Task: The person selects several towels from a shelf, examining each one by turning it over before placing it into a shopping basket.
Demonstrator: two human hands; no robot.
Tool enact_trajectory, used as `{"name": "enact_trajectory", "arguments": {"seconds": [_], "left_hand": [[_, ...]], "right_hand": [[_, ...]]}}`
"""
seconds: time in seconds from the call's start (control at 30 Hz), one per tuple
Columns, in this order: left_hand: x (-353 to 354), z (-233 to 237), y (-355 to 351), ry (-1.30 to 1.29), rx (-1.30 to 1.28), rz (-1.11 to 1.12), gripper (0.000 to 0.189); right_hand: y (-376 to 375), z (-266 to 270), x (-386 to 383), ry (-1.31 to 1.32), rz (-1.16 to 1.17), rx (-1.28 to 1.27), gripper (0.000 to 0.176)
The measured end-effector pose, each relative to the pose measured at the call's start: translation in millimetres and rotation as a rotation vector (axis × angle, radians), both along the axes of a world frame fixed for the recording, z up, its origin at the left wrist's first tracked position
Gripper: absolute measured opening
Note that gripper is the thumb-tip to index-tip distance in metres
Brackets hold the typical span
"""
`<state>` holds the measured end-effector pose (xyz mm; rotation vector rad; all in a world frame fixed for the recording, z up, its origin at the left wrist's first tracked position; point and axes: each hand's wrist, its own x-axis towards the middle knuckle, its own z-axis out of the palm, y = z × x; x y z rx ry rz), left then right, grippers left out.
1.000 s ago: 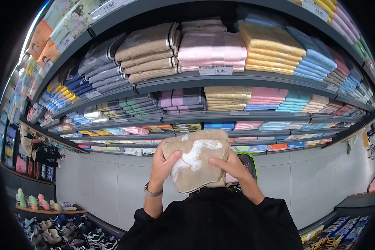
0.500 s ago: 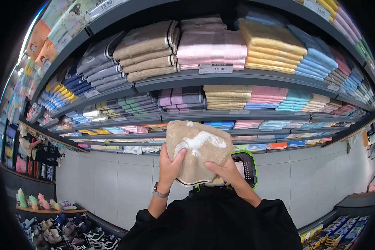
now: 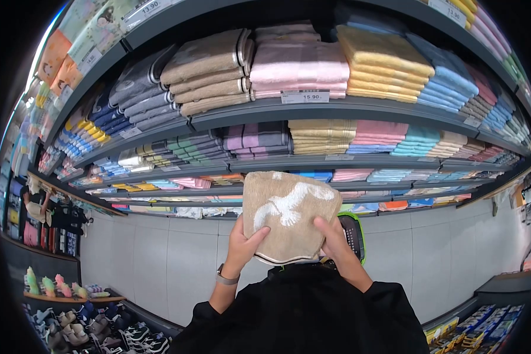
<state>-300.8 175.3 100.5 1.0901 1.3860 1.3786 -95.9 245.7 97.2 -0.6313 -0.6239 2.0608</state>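
I have a folded beige towel [image 3: 289,215] with a white bird figure on its face held up in front of me, between the two hands and just in front of the lower shelves. My left hand [image 3: 243,245] is closed on the towel's lower left edge, thumb lying across the front and the fingers hidden behind the cloth. My right hand [image 3: 336,239] grips the lower right edge the same way, thumb on the front near the dark-trimmed hem. A watch [image 3: 224,277] sits on the left wrist, and black sleeves cover both forearms near the bottom of the view. Just behind the right hand, a green-rimmed basket [image 3: 356,233] shows partly past the towel's right side. On the far side the shelving [image 3: 336,111] runs left to right in several tiers, packed with folded towels. On the top tier stands a tan stack [image 3: 209,71] on the left, a pink stack [image 3: 299,65] in the middle and a yellow stack [image 3: 383,65] on the right. A price tag [image 3: 305,96] reading 15.90 sits under the pink one. Low on the near left, rows of shoes [image 3: 88,330] fill a display.
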Motion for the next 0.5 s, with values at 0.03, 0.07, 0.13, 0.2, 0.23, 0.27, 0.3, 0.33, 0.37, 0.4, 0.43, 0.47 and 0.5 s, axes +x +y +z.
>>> {"name": "enact_trajectory", "arguments": {"seconds": [0.03,0.07,0.13,0.2,0.23,0.27,0.3,0.33,0.37,0.4,0.43,0.47,0.5], "left_hand": [[1.3,0.1,0.4,0.120,0.039,0.049,0.048],[0.8,-2.2,-1.2,0.121,0.040,0.048,0.048],[-4.2,-8.4,-6.1,-0.019,0.039,-0.030,0.051],[-20.4,-7.1,-5.4,0.079,0.019,-0.170,0.055],[-27.3,-4.1,-3.5,0.176,-0.001,-0.305,0.060],[-31.4,0.3,-0.3,0.176,-0.001,-0.307,0.060],[-33.7,10.5,4.4,0.143,0.107,-0.248,0.065],[-35.9,22.0,9.1,0.110,0.214,-0.189,0.069],[-38.7,35.0,12.9,0.111,0.213,-0.191,0.069],[-41.1,49.8,16.4,0.161,0.186,-0.272,0.071],[-41.0,63.6,19.8,0.211,0.157,-0.352,0.073],[-37.6,77.1,23.8,0.214,0.156,-0.349,0.073],[-32.7,89.5,28.2,0.386,0.080,-0.458,0.073]], "right_hand": [[-0.8,2.5,0.9,-0.076,0.035,0.162,0.053],[-1.1,4.1,2.1,-0.152,0.067,0.324,0.050],[1.8,4.8,7.4,-0.163,0.094,0.316,0.051],[5.7,7.1,13.7,-0.174,0.124,0.306,0.052],[7.2,10.2,17.3,-0.183,0.157,0.319,0.052],[8.9,13.5,20.9,-0.193,0.191,0.332,0.053],[10.8,17.2,24.1,-0.193,0.189,0.331,0.053],[13.2,21.0,26.9,-0.227,0.241,0.329,0.056],[15.5,23.1,29.1,-0.260,0.293,0.327,0.058],[18.0,23.5,30.9,-0.258,0.293,0.326,0.058],[20.4,23.9,32.6,-0.312,0.339,0.387,0.058],[22.6,24.4,33.8,-0.365,0.386,0.450,0.057],[23.9,24.7,34.3,-0.362,0.388,0.450,0.057]]}}
